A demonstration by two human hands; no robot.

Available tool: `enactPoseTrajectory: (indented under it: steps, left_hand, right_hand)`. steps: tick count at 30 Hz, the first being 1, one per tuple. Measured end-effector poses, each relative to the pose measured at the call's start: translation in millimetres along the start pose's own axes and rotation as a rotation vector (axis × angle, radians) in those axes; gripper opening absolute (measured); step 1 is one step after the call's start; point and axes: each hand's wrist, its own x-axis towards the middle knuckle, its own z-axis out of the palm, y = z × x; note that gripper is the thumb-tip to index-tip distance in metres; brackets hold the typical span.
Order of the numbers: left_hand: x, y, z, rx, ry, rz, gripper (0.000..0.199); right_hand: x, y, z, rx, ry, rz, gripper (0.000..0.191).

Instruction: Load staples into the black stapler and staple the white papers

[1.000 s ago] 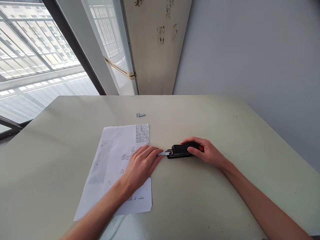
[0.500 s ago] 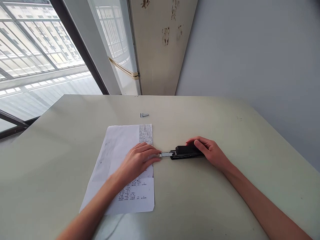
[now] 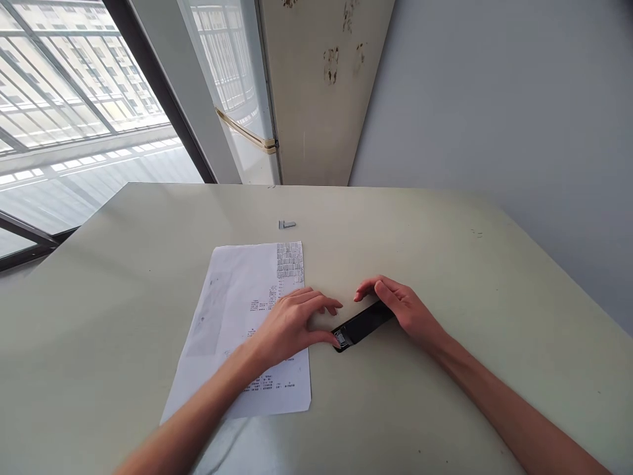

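Observation:
A black stapler (image 3: 366,324) lies slantwise on the pale table (image 3: 420,409), its front end toward the lower left. My right hand (image 3: 403,307) is around its rear end, thumb on top. My left hand (image 3: 297,323) rests over the printed paper sheets (image 3: 247,264), fingers apart, with the thumb tip at the stapler's front end. The left fingers hold nothing. Small grey staples or a metal piece (image 3: 287,225) lie beyond the top edge of the sheets.
A window with railings (image 3: 74,72) is at the left. Behind the table stand a cabinet or fridge with a gold handle (image 3: 246,135) and a plain grey wall (image 3: 494,99).
The stapler has turned so its front end points nearer to me, and its silver tray no longer sticks out. My left fingers have spread from that tray. My right hand has moved slightly left.

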Motion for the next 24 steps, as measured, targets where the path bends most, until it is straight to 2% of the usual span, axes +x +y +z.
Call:
enactPoseTrajectory:
  steps: [8,15,18,21,24]
  left_hand:
    - [2,0,3.7,-0.095,-0.009,-0.134,0.038]
    - [5,1,-1.0,-0.103,-0.066,-0.252,0.039]
    - [5,2,-0.3,-0.110,-0.076,-0.247,0.039]
    - [2,4,-2.8,-0.108,-0.101,-0.184,0.044]
    - [-2,-2,-19.4,-0.084,-0.109,-0.100,0.045]
  right_hand:
    - [-3,0,3,0.031,-0.031,0.009,0.046]
    - [-6,-1,5,0.013,-0.045,0.001,0.047]
    - [-7,2,2,-0.018,-0.076,-0.022,0.048]
    - [-7,8,-5,-0.082,-0.151,-0.085,0.046]
    - [-8,11,-15,-0.125,-0.262,-0.182,0.049]
